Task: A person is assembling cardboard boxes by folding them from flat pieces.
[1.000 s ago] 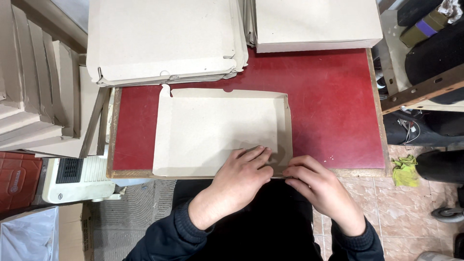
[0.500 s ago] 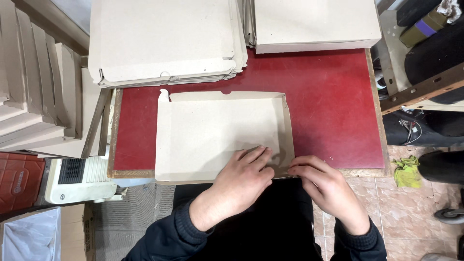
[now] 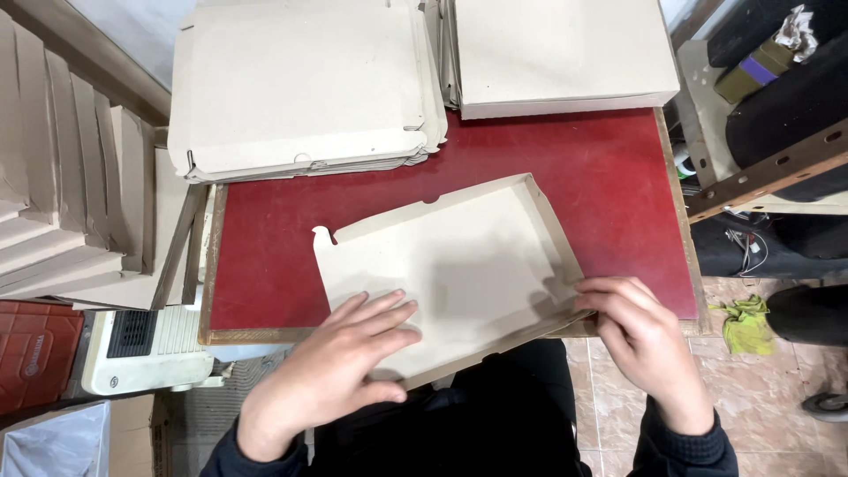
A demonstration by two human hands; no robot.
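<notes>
Box-folding step in hand: the half-formed cardboard tray (image 3: 459, 265) lies skewed at the table's (image 3: 618, 177) front edge, overhanging it. Left hand (image 3: 340, 367) presses flat on it, fingers spread; right hand (image 3: 640, 340) pinches the front-right corner. Next, I judge, that corner flap needs tucking. The tray's front wall is hidden under the hands.

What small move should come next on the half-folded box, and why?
Probably fold up the near edge. The box has its far and right walls raised, while the near side lies flat under the left hand; the right hand pinches the near right corner.
</notes>
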